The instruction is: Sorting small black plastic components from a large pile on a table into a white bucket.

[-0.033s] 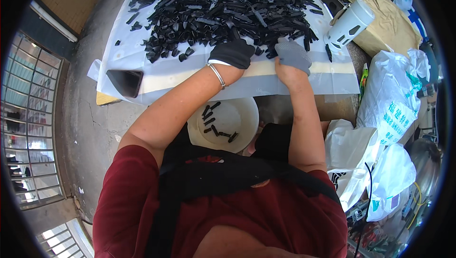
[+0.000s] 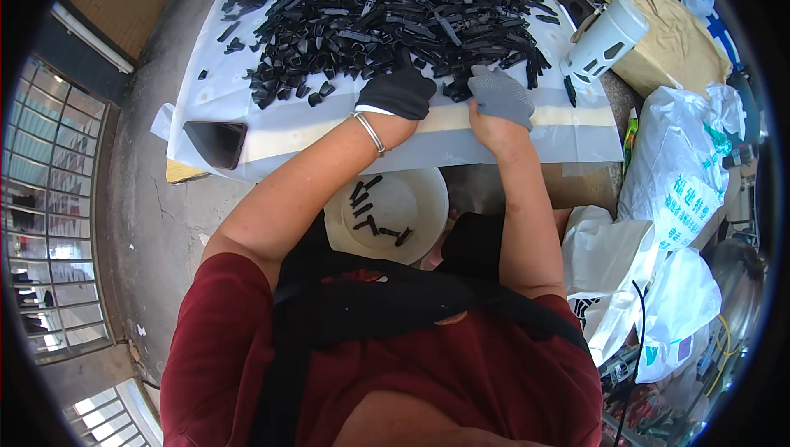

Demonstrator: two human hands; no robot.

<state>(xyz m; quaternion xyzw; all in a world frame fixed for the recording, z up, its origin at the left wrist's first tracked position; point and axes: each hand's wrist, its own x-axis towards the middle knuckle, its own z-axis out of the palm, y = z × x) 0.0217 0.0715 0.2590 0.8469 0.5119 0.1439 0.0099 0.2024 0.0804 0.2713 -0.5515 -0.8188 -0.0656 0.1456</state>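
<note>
A heap of small black plastic parts (image 2: pixel 387 23), some long and thin, some short and curved, covers the far part of the table. At its near edge, my left hand (image 2: pixel 398 95) in a black glove is closed, knuckles up; its fingertips are hidden. A short way to the right, my right hand (image 2: pixel 502 98) in a grey dotted glove is curled closed beside several black pieces (image 2: pixel 455 89). What either hand holds cannot be made out. Below the table edge, a white bucket (image 2: pixel 428 200) contains several black parts (image 2: pixel 368 225).
A dark phone (image 2: pixel 216 143) lies on the white table sheet (image 2: pixel 288 147) at the left. On the right stands a pale blue tumbler (image 2: pixel 609 40) with dark patches. White bags (image 2: pixel 671 159) and a brown paper sack (image 2: pixel 675 44) crowd the right side.
My right hand has shifted slightly left, nearer my left hand, and more black pieces show between them. My left hand has moved slightly left.
</note>
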